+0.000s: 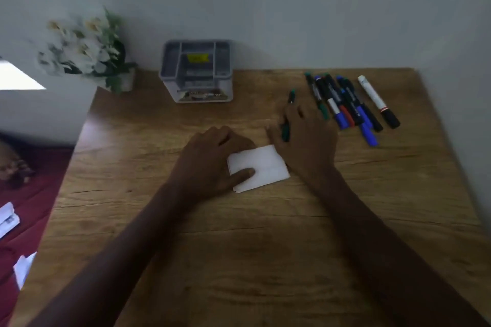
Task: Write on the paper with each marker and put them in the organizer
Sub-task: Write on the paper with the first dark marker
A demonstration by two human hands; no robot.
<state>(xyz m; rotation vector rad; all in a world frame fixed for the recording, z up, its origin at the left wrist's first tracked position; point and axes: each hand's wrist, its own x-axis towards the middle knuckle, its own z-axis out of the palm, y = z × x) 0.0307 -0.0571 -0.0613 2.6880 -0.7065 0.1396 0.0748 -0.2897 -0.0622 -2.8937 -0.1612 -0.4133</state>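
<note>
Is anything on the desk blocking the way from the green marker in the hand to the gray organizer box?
Nothing visible does. The right hand holds the green marker, and only bare wooden desk lies between it and the gray organizer by the wall. The other markers lie off to the right.

White paper (265,167) mid-desk, green marker (288,117) beyond it, remaining markers (345,103) right, grey organizer (196,71) behind

The paper (261,167) lies in the middle of the table (239,260). The organizer (196,71) stands behind it by the wall. The markers (348,103) lie to the right, the flowers (87,48) far left.
</note>
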